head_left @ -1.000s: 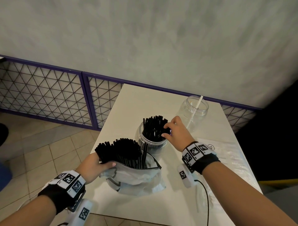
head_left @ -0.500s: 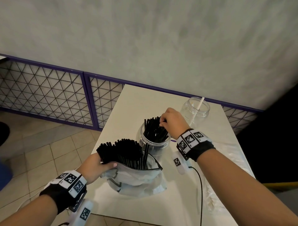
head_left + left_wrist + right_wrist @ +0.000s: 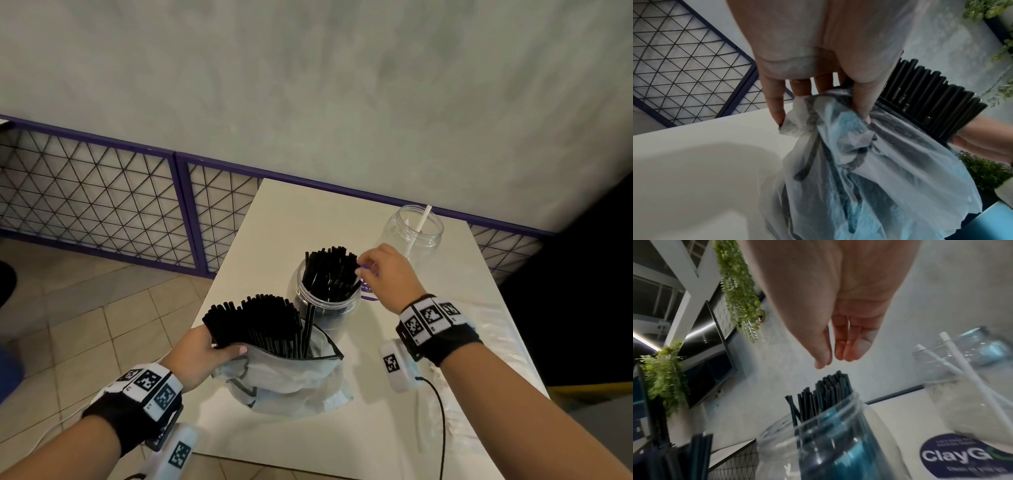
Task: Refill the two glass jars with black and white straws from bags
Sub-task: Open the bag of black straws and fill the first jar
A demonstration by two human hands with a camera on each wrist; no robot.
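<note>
Room: grey plaster wall, purple-framed wire mesh panels along its foot, tiled floor, and a white table (image 3: pixel 291 219) pushed up against it.
Near jar: the glass jar (image 3: pixel 322 301) at table centre is bristling with black straws (image 3: pixel 330 270), looks nearly full to me.
Far jar: at about 2 o'clock from it, the second jar (image 3: pixel 397 233) holds hardly more than a white straw (image 3: pixel 418 228) or two; that refill has barely begun.
Bag: a thin white bag (image 3: pixel 287 377) at 7 o'clock of the near jar is packed with more black straws.
Left hand: the left hand (image 3: pixel 197 356) grips the bag's gathered mouth, thumb across the bundle, keeping it upright.
Right hand: the right hand (image 3: pixel 840 340) hovers over the near jar at its 3 o'clock rim, fingers straight and close together, thumb almost meeting them, holding nothing.
Left to do: I'd say white straws next; crinkled clear plastic (image 3: pixel 493 329) lies at the table's right edge, contents unclear.
</note>
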